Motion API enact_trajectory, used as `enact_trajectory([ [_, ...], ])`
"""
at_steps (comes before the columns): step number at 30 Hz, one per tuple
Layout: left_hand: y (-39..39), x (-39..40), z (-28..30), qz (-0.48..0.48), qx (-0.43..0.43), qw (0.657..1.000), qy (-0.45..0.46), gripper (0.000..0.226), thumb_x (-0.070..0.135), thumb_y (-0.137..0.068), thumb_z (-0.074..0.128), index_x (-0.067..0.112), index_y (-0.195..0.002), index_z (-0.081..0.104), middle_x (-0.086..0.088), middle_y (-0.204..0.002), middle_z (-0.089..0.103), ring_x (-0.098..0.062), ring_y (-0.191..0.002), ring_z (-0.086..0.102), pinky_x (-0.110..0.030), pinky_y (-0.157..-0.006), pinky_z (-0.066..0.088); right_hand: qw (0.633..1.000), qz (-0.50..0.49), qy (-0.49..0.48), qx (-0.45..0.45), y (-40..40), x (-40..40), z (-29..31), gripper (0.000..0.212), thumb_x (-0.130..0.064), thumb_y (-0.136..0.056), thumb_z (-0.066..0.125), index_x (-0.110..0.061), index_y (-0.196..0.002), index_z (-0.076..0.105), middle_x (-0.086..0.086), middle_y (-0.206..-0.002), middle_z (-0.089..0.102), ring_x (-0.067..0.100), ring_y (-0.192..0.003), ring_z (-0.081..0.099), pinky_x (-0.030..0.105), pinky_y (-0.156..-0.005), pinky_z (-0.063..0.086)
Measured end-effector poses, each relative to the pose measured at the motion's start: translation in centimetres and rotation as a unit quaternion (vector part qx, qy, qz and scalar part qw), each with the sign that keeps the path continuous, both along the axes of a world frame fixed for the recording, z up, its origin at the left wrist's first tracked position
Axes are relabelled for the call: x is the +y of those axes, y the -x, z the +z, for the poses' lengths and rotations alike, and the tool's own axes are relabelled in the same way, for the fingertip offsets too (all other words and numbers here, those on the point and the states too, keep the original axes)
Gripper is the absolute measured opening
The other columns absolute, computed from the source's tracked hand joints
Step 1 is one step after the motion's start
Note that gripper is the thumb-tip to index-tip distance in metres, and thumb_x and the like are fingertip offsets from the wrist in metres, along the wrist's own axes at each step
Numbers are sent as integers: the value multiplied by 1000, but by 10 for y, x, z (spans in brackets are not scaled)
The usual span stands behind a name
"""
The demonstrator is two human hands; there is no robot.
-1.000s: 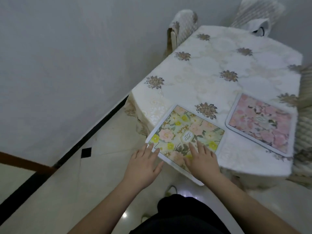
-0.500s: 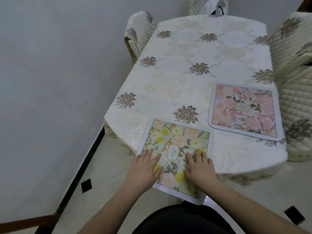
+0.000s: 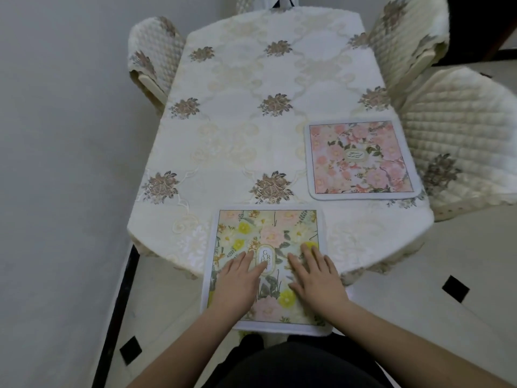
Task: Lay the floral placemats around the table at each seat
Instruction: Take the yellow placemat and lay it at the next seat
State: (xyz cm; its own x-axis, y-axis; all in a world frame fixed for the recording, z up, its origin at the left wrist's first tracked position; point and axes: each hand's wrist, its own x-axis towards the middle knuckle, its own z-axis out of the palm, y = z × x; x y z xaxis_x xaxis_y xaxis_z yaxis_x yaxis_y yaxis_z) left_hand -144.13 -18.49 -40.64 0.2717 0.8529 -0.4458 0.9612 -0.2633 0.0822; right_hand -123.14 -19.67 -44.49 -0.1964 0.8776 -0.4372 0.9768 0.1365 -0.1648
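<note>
Item: yellow-and-green floral placemat (image 3: 267, 264), laid at the near end of the table (image 3: 235, 152), roughly centred between the two near corners. Its far edge lies on the tablecloth; its near portion appears to extend past the table's near edge, over the floor, though the exact line of that edge is hidden beneath the mat.

Item: pink floral placemat (image 3: 361, 159), laid flat along the right edge of the table, beside the quilted chair (image 3: 458, 135). It is well apart from the first mat and untouched.

Hands: the left hand (image 3: 236, 287) and the right hand (image 3: 317, 278) are both laid flat on the yellow-and-green mat, fingers extended and slightly spread. Nothing is gripped or pinched; the mat is only pressed down under the palms.

Seats unserved: the far end and the left edge, where a chair (image 3: 155, 63) is drawn up, are seen without mats.

Risk noted: if the pressure is released with the mat overhanging as judged, it may be tipped or slid off the near edge. The smooth cloth may also be dragged or wrinkled if the mat is pushed forward under heavy pressure.
</note>
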Motion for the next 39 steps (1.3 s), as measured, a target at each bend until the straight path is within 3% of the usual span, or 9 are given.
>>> enact_trajectory([
  [4, 24, 9, -16, -31, -12, 999, -12, 60, 12, -99, 44, 37, -151, 29, -2, -163, 21, -24, -150, 16, -44, -120, 16, 1000, -28, -12, 5, 3, -1, -3, 62, -59, -86, 34, -29, -136, 53, 10, -142, 53, 33, -128, 53, 50, -98, 46],
  [6, 39, 9, -22, -73, -26, 996, -36, 69, 11, -86, 67, 36, -145, 43, -3, -155, 40, -26, -141, 39, -46, -112, 34, 998, -65, -24, 10, 9, -4, -4, 59, -57, -89, 32, -32, -139, 50, 7, -145, 51, 30, -132, 49, 48, -103, 42],
  [10, 71, 16, -27, -99, -37, 993, -57, 72, 30, -59, 93, 36, -125, 64, -4, -128, 66, -25, -113, 66, -39, -82, 57, 990, -128, -51, 37, 26, -7, -3, 67, -56, -90, 10, -36, -152, 26, -1, -162, 20, 21, -149, 13, 40, -118, 8],
  [15, 99, 15, -42, -87, -42, 994, -53, 91, 9, -51, 91, 38, -131, 58, -20, -140, 54, -39, -125, 56, -46, -88, 53, 976, -194, -79, 58, 38, -3, -5, 54, -42, -103, 35, -32, -154, 20, 2, -164, 7, 23, -151, 1, 38, -120, 7],
  [17, 101, 12, -39, -43, -70, 995, -58, 81, 21, -64, 89, 36, -136, 55, -27, -148, 42, -45, -132, 46, -53, -94, 50, 967, -234, -80, 63, 40, -3, -4, 58, -44, -101, 41, -29, -154, 22, 7, -164, 7, 26, -150, 1, 40, -120, 10],
  [20, 101, 8, -36, 59, -95, 993, -39, 80, 46, -93, 58, 35, -157, 10, -27, -160, 7, -42, -148, 15, -51, -117, 26, 943, -319, -57, 75, 43, -4, -2, 71, -53, -96, 46, -27, -155, 17, 12, -163, 0, 30, -150, 2, 44, -119, 12],
  [22, 99, 5, -40, 88, -96, 991, -31, 81, 52, -98, 45, 32, -156, -8, -23, -161, 7, -37, -149, 12, -45, -120, 18, 926, -363, -43, 94, 44, -6, -1, 77, -56, -93, 50, -26, -155, 16, 16, -162, 3, 34, -148, 9, 46, -118, 17],
  [32, 86, -7, -37, 143, -168, 974, -51, 72, 29, -100, 48, 28, -157, 3, -19, -163, 1, -35, -150, 6, -44, -121, 15, 922, -361, -93, 100, 39, -14, -9, 73, -59, -91, 51, -21, -151, 31, 17, -159, 20, 36, -145, 21, 48, -116, 20],
  [39, 75, -11, -23, 184, -243, 950, -72, 69, 18, -99, 48, 29, -157, 12, -8, -165, -2, -27, -148, 17, -39, -115, 31, 926, -323, -102, 164, 28, -24, -8, 57, -37, -98, 51, -20, -149, 34, 6, -162, 18, 26, -148, 14, 43, -119, 14],
])
